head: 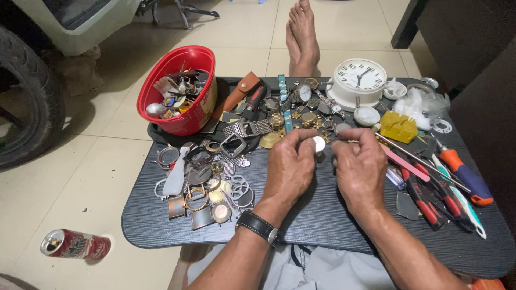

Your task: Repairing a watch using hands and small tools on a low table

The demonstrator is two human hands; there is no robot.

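Left hand [290, 164] pinching small round watch part [319, 143], right hand [359, 164] closed on thin tool [352, 141] just below white alarm clock [357, 80]; best kept steady, low over tray [322, 220].

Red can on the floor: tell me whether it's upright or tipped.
Tipped. The can lies on its side on the tiles, its top end facing left toward the camera.

One red bowl [177, 91], one white clock [357, 80] well right of it, one yellow block [399, 128], one drink can [75, 244] below-left of bowl, two hands, roughly four red-handled tools; loose watch parts too many to count.
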